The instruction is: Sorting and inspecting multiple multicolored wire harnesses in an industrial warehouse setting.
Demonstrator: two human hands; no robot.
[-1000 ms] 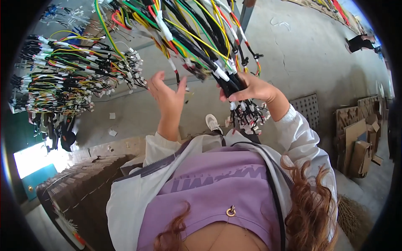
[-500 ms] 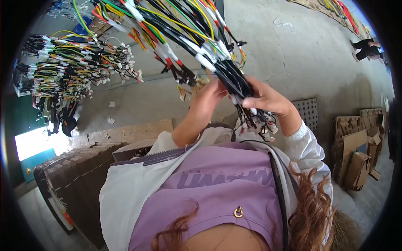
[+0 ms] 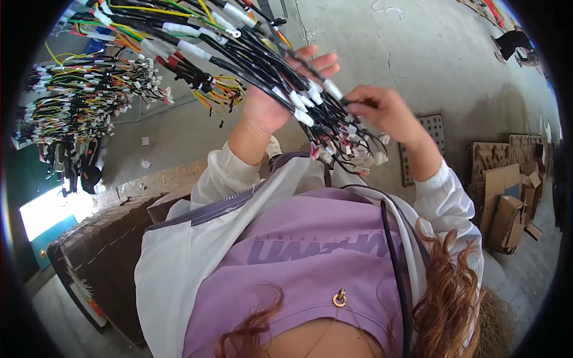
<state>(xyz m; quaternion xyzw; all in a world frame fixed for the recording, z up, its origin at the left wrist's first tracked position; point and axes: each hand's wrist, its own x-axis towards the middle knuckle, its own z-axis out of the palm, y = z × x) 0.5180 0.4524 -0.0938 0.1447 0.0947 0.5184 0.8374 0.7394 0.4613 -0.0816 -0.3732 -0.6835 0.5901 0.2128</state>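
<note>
Fingers [image 3: 316, 62] of the left hand [image 3: 280, 98] spread open behind a bundle of wire harnesses [image 3: 262, 59], palm against the black cables. The right hand [image 3: 385, 110], just beside it, pinches closed on the bundle's lower strands, where white connectors [image 3: 358, 152] dangle below the fingers. Well apart to the left hangs a second mass of harnesses [image 3: 83, 113]; flattened cardboard [image 3: 507, 197] lies far right on the concrete floor [image 3: 418, 48].

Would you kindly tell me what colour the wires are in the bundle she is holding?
Mostly black wires, with yellow, green and red strands; head view.
</note>
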